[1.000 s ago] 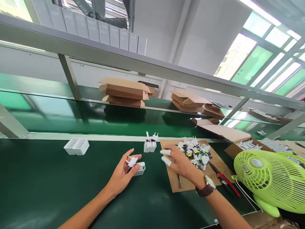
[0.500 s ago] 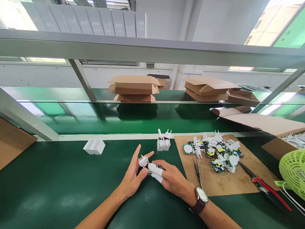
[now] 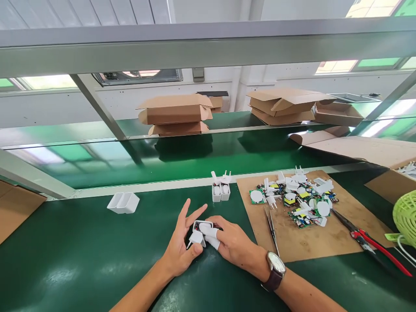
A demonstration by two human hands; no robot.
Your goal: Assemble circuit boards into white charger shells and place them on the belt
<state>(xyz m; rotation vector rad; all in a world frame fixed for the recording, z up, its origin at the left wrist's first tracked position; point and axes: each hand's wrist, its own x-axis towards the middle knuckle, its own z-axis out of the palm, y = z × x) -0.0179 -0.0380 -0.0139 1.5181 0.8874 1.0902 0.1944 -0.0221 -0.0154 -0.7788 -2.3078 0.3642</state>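
Note:
My left hand [image 3: 177, 250] has its thumb against a white plug piece [image 3: 196, 237], with two fingers stretched out past it. My right hand [image 3: 238, 242], white covers on some fingertips, grips a small white plastic case [image 3: 198, 223] from the right. The plug piece sits at the case's near side; whether a wire joins them is hidden by my fingers. Something dark and red shows inside the case. Two filled white cases [image 3: 221, 191] stand upright behind my hands, plug pieces on top. Farther left lies a pair of white cases [image 3: 123, 203].
On a brown board [image 3: 260, 242] to the right lie a heap of circuit boards [image 3: 297, 197], tweezers [image 3: 271, 227] and red-handled shears [image 3: 365, 240]. A green basket [image 3: 406, 219] is at the right edge. Cardboard boxes [image 3: 177, 110] stand on the shelf behind.
The plug piece has swung down from above the case to its near side, and the case opening now shows. Both hands stay together; the camera view has shifted slightly.

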